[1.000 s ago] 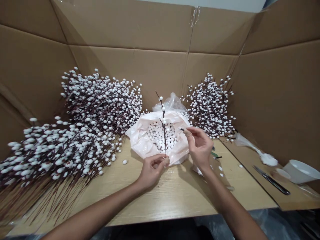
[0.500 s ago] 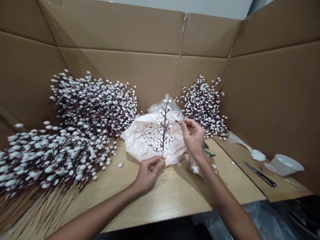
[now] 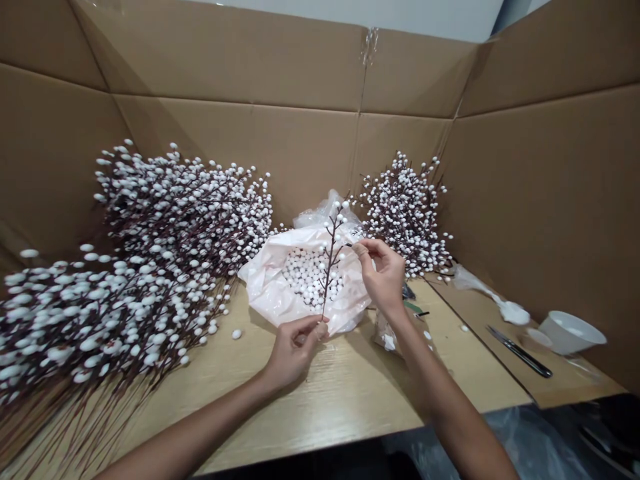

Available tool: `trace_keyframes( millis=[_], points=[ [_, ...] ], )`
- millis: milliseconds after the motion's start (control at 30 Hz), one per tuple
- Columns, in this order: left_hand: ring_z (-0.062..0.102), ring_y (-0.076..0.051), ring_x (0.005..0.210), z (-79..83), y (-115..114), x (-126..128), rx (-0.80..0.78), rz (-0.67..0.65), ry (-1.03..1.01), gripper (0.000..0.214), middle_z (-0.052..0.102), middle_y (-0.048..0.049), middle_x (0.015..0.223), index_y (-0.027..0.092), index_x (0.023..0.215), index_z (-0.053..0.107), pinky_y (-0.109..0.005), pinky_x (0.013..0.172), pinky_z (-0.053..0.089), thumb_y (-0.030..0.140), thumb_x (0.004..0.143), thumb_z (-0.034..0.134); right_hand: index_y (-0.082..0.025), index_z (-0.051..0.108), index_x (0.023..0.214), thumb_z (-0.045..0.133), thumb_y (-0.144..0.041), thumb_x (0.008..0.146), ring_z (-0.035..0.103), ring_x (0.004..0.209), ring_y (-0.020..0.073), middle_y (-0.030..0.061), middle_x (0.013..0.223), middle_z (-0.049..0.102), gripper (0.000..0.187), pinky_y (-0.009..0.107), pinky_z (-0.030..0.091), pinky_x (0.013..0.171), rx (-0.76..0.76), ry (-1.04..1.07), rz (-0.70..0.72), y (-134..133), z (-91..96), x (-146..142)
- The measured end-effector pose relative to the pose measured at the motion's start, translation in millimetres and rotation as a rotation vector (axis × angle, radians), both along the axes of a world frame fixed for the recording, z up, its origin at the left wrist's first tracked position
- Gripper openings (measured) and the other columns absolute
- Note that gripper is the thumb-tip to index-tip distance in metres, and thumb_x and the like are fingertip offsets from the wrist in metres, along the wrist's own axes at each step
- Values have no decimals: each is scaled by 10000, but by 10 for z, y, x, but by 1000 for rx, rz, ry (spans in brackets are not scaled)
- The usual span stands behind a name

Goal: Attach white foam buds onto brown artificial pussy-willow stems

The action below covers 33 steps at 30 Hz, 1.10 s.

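My left hand [image 3: 297, 350] pinches the bottom of a thin brown artificial berry branch [image 3: 329, 267], which stands nearly upright and leans slightly right. White berries sit on some of its short twigs, mostly near the top. Just right of the branch, my right hand [image 3: 384, 275] is closed in a pinch. A small dark tip sticks out from its fingers toward the branch; its kind is too small to make out. Behind the branch lies an open whitish plastic bag [image 3: 265, 293] holding many loose white berries [image 3: 303, 270].
Piles of white-berried branches [image 3: 185, 207] fill the left; another bunch [image 3: 405, 213] stands back right. At right lie a dark-handled knife [image 3: 520, 351], a white plastic cup [image 3: 573, 331] and a white scoop-like piece [image 3: 513, 311]. Cardboard walls [image 3: 300, 140] surround the wooden table [image 3: 350, 400].
The branch's top has tipped a little to the right. My right hand has shifted slightly left with the small dark thing still pinched. My left hand keeps its hold.
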State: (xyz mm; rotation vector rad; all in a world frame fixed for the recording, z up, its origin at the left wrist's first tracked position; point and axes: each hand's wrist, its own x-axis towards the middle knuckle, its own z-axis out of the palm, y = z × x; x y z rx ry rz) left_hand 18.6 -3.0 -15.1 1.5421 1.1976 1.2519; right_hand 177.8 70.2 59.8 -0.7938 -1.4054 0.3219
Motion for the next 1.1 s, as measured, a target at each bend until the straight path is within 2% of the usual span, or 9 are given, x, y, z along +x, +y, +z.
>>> trace_keyframes(
  millis=[300,400,733,867,1100],
  points=[
    [637,-210,745,3,5,8,-19,20,-8,314,721,-109,804,100,833,725,-266,639,481,372,749,591,-168,632,790,599,-286,794,592,698,152,31,753,654,123,278,461,633,-92,81,56,-6,-5,6],
    [628,-196,701,-14,2,0,-10,13,-7,303,714,-88,746,111,841,724,-259,623,473,370,750,595,-163,632,765,612,-293,779,579,671,144,29,730,649,132,268,449,613,-114,125,94,-8,12,-3],
    [608,-175,637,-12,-20,-78,16,32,-33,308,685,-66,654,114,785,706,-248,598,470,405,755,610,-166,650,669,698,-328,654,550,570,122,2,592,616,170,268,461,588,-322,281,333,-108,189,-52],
    [615,-186,626,-23,-53,-161,23,63,-43,346,682,-72,635,112,777,714,-258,584,493,446,742,631,-164,647,638,714,-327,629,550,549,122,8,579,621,177,268,464,557,-343,264,357,-110,238,-98],
    [658,-217,710,-170,-256,-402,-59,149,-126,389,729,-105,790,133,828,741,-289,642,553,489,679,695,-157,651,646,695,-337,655,569,556,126,17,595,640,186,266,478,550,-319,143,371,-75,233,-236]
  ],
)
